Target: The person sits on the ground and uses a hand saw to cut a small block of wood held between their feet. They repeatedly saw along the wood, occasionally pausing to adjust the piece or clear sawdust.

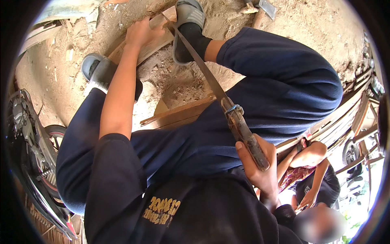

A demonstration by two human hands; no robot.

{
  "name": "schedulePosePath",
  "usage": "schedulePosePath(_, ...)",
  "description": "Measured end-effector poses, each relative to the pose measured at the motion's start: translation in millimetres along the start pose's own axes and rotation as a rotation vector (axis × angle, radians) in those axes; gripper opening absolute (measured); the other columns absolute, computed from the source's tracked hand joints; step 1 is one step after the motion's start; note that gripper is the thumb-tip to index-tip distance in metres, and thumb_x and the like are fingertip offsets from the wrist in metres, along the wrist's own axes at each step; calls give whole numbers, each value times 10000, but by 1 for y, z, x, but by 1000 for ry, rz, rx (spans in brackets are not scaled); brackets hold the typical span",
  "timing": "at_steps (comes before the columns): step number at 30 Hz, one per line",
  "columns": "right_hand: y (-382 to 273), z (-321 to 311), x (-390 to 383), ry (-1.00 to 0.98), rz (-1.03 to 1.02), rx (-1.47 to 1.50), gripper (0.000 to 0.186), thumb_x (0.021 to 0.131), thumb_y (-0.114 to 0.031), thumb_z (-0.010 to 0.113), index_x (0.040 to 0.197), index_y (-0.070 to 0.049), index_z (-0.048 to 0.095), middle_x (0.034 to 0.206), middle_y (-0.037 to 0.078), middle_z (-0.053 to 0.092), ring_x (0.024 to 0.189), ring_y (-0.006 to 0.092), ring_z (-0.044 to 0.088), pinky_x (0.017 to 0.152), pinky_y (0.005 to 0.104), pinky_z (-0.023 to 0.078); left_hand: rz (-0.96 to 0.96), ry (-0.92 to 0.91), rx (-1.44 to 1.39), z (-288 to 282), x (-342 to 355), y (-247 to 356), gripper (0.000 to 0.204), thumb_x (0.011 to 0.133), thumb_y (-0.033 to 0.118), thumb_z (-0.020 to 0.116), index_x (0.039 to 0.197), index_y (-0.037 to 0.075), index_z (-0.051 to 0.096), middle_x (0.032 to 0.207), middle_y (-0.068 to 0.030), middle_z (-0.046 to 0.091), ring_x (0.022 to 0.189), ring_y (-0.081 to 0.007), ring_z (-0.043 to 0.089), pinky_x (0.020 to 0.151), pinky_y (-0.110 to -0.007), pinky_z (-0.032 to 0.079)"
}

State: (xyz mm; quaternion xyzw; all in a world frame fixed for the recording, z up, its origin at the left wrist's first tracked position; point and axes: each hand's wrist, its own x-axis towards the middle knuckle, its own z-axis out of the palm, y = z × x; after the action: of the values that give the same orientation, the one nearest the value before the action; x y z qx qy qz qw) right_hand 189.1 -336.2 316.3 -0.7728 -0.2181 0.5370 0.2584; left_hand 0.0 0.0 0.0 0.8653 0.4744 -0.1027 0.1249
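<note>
My left hand (pixel 140 31) grips a pale block of wood (pixel 167 16) near the top, above a wooden board (pixel 156 46) lying on the ground between my sandaled feet. A long narrow metal blade (pixel 201 65) runs diagonally up to that wood, its tip at or very near it; whether they touch I cannot tell. My right hand (pixel 258 162) is closed round the tool's worn, dark handle (pixel 243 130), which has a blue binding near the blade. A plank (pixel 176 114) lies beneath my legs.
Dirt ground with wood scraps (pixel 61 73) surrounds my feet. A small metal-headed tool (pixel 266 10) lies at the top. A motorcycle (pixel 34 158) stands at the left. Another person (pixel 313 162) sits at lower right, near stacked planks (pixel 351 114) and a wheel (pixel 349 152).
</note>
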Motion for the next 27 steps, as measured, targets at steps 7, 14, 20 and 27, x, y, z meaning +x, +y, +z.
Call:
schedulePosePath(7,5,35,69,0,-177,78,212,940,-121,680,818,20,581,615,76,511,565,97,435,519,317,379,-7,32,38,-18,21,-11,798,689,645,790,1196,44,657,1020,-241,732,975,-381,716,863,-484,568)
schedulePosePath(14,-1,7,17,36,-42,18,192,932,-78,673,791,24,592,592,64,531,544,80,475,500,296,380,9,-27,-32,3,-1,3,791,718,640,769,1216,38,646,1032,-230,733,982,-370,717,870,-479,567)
schedulePosePath(20,-1,31,52,14,-60,65,261,950,-118,676,757,5,551,606,78,540,537,101,452,497,321,377,18,-55,-37,-15,10,11,801,712,617,787,1235,28,639,1047,-221,735,984,-357,720,876,-461,569)
schedulePosePath(27,-3,22,42,-13,20,73,219,949,-81,663,769,-1,567,601,23,520,555,60,434,498,297,375,19,-46,-13,-1,1,11,876,700,618,801,1307,19,601,1094,-204,731,1010,-340,717,901,-456,566)
